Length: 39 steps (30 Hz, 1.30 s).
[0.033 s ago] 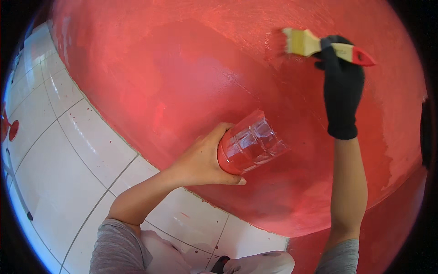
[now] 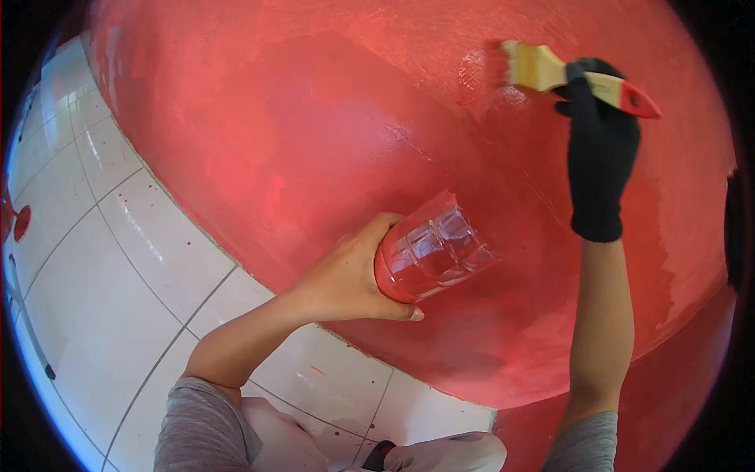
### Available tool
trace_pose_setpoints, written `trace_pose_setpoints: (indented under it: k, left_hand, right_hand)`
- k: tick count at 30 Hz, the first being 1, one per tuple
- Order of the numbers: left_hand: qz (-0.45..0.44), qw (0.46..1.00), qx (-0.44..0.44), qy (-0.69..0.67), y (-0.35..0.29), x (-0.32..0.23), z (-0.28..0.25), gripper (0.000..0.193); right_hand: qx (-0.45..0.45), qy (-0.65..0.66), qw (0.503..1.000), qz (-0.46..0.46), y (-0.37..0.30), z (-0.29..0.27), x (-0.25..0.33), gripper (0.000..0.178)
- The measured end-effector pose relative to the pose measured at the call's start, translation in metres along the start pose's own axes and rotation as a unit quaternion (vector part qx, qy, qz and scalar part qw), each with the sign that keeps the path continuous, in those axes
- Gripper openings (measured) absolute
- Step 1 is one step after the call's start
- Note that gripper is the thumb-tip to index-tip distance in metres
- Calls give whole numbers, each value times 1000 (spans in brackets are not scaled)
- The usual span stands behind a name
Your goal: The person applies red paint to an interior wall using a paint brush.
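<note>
A clear plastic bottle with its top cut off holds red paint in its lower part. My bare left hand is wrapped round its base, tilting the jagged mouth up and to the right. In a black glove, my right hand grips a flat paintbrush by its pale wooden handle with a red end. The bristles point left and touch the large curved red surface near its upper right. Wet, glossy strokes show just left of the bristles.
White floor tiles with small red drips border the red surface at left and below. A red round object stands at the far left edge. My bent legs are at the bottom.
My right hand and the paintbrush have shifted slightly to the right and up along the red surface. The left hand and the cut bottle have stayed in place.
</note>
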State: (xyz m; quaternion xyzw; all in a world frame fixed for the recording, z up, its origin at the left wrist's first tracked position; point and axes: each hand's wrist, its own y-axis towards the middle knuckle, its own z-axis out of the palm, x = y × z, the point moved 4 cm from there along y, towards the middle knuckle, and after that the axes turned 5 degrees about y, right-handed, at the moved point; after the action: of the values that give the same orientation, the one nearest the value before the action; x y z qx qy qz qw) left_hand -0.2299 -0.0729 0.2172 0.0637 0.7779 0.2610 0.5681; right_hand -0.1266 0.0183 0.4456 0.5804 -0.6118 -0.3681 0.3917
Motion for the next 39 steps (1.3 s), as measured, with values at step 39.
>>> trace_pose_setpoints:
  k: [39]
  left_hand:
    - [24,992,125,15,-3,29,43,100]
  right_hand:
    - [134,-108,985,-10,7,14,10,15]
